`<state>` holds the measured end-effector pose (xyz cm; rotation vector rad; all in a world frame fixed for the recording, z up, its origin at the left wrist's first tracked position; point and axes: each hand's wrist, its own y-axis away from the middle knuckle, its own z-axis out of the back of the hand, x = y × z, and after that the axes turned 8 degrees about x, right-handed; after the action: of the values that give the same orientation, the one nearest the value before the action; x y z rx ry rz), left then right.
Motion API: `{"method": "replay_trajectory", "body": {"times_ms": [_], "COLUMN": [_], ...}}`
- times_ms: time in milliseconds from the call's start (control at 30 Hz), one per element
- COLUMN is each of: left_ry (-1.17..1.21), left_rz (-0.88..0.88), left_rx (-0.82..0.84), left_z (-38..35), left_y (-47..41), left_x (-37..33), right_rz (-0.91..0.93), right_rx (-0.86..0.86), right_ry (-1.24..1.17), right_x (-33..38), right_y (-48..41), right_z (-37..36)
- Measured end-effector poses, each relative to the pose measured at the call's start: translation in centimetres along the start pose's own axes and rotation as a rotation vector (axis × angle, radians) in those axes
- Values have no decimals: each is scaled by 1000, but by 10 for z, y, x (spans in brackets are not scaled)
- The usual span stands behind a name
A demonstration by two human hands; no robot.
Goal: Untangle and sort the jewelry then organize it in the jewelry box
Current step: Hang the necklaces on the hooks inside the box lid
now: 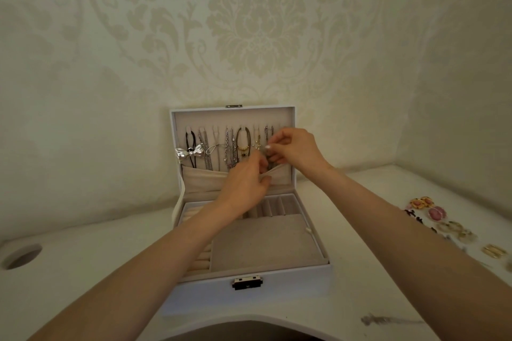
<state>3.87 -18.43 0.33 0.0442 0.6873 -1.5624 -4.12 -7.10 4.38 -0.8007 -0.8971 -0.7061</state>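
Pink earrings (437,213) near box (249,293) — left forearm (171,243) overlaps it.

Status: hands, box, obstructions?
Left hand pinches beige fabric pocket in white jewelry box lid. Right hand pinches thin silver chain at lid's right end. Gold and pink earrings on white table, clear of hands.

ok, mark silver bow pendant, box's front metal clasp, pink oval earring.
silver bow pendant (189,153): head view, bow centre.
front metal clasp (247,283): head view, plate middle.
pink oval earring (437,213): head view, stone centre.
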Motion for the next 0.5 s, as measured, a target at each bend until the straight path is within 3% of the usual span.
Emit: {"method": "replay_trajectory", "body": {"times_ms": [500], "left_ry": [33], "left_rz": [22], "left_rx": [-64], "left_z": [3], "left_y": [-6], "left_x": [2], "right_rz": [158], "right_rx": [-97], "right_ry": [344], "right_x": [-13], "right_y": [19], "right_z": [2]}}
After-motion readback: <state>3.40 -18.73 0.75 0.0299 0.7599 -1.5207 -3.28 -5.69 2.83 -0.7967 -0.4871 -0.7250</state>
